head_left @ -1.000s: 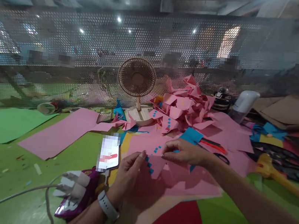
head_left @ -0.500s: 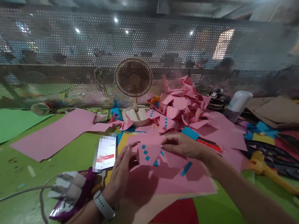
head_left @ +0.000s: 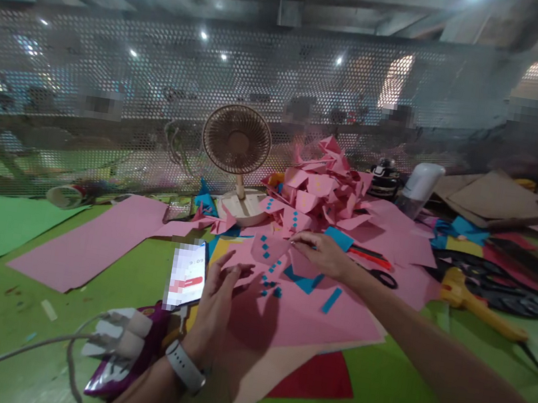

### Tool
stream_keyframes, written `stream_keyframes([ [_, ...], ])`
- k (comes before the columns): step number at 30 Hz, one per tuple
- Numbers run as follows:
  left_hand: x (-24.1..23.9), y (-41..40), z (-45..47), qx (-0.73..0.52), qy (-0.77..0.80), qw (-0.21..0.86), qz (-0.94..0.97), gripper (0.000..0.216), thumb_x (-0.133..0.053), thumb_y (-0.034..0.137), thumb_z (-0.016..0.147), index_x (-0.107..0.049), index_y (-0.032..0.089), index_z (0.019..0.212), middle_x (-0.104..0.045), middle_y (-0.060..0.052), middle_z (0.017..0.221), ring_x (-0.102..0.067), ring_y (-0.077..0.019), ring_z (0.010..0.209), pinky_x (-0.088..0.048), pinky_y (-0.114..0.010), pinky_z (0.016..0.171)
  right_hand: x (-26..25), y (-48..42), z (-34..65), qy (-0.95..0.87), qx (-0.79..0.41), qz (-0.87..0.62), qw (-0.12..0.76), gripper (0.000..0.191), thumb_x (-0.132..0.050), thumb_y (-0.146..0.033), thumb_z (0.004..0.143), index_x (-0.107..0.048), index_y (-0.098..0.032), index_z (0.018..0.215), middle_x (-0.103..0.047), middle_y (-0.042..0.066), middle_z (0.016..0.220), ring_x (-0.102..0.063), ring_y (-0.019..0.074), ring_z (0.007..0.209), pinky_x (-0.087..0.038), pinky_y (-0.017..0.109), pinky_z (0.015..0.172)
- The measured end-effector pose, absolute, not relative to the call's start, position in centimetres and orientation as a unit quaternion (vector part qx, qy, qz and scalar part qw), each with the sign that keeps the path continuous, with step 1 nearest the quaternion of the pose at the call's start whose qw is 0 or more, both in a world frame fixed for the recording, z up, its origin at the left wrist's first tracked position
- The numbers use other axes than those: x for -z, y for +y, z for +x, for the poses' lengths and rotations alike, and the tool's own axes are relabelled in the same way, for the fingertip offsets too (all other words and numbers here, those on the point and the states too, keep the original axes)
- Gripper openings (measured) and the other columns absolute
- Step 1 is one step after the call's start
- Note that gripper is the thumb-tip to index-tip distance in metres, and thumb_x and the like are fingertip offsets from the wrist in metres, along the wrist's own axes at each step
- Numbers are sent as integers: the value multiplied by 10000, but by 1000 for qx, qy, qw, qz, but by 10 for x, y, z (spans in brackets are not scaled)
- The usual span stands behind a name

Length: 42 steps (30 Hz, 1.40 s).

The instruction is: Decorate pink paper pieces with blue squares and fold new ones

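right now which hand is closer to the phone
Left. The left hand sits just right of the phone, nearly touching its edge. The right hand is farther right and farther back, at the dotted pink paper piece.

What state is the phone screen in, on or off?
On: the phone screen glows bright white with a red band, beside the left hand.
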<state>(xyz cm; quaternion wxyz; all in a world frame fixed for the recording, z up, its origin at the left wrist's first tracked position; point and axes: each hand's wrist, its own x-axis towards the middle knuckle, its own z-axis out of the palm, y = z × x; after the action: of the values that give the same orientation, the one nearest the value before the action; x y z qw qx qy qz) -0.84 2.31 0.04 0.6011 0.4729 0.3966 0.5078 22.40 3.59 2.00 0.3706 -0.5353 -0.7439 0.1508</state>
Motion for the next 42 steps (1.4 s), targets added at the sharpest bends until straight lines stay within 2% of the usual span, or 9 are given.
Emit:
stream_keyframes([
  [3,-1,22,-8,-507,397,586,493,458,-569,359,809,-435,237,1229,-652,-64,976,-608,-198,959,-462,-373,864,-19,36,224,-745,-129,-537,375,221,-473,-274,866,-654,-189,960,-687,45,931,-621,173,851,-462,271,749],
  [8,-2,21,-8,-506,393,577,506,444,-570,366,798,-451,231,1204,-648,-67,1008,-600,-200,975,-452,-367,866,-14,39,225,-728,-62,-554,399,311,-515,-247,841,-589,-146,1125,-630,126,1080,-562,232,1002,-410,375,888],
  [17,-2,23,-9,-509,396,561,520,433,-568,369,789,-476,213,1182,-634,-71,997,-589,-210,990,-452,-381,868,-29,33,229,-709,-41,-535,458,207,-483,-241,855,-659,-187,951,-667,68,957,-601,178,902,-460,304,800],
  [23,-4,21,-8,-506,394,562,523,399,-577,360,783,-505,209,1145,-626,-66,1001,-579,-205,990,-454,-363,864,-59,24,239,-660,-135,-520,525,221,-537,-323,828,-657,-165,925,-682,59,902,-620,187,870,-475,315,793],
  [28,-4,21,-8,-504,382,558,538,371,-594,360,767,-530,208,1099,-621,-64,991,-579,-212,982,-452,-365,857,-95,1,244,-603,-181,-475,615,273,-593,-434,783,-625,-189,900,-635,16,723,-597,140,651,-489,279,617],
  [31,-3,22,-9,-503,379,550,548,350,-582,352,779,-532,205,1092,-618,-64,983,-576,-212,978,-447,-372,859,-108,-11,247,-590,-146,-461,647,254,-542,-443,822,-597,-208,902,-515,-37,548,-474,94,462,-428,243,497],
  [34,-4,21,-8,-498,379,552,551,344,-581,354,779,-535,203,1085,-618,-59,976,-576,-210,979,-443,-366,861,-102,-14,249,-615,-121,-515,584,264,-472,-436,860,-593,-203,884,-469,-46,513,-411,85,415,-384,233,464],
  [38,-4,20,-7,-502,378,555,544,334,-589,347,770,-542,204,1068,-621,-54,965,-578,-204,972,-443,-356,858,-64,-9,247,-698,-46,-622,353,274,-536,-434,810,-628,-180,853,-625,46,806,-564,161,708,-412,261,620],
  [42,-3,23,-7,-503,375,559,542,340,-613,343,746,-550,204,1050,-619,-56,972,-578,-203,968,-450,-342,836,-18,-4,242,-700,-30,-660,271,421,-614,-515,724,-607,-181,979,-607,90,979,-566,226,879,-417,298,710],
])
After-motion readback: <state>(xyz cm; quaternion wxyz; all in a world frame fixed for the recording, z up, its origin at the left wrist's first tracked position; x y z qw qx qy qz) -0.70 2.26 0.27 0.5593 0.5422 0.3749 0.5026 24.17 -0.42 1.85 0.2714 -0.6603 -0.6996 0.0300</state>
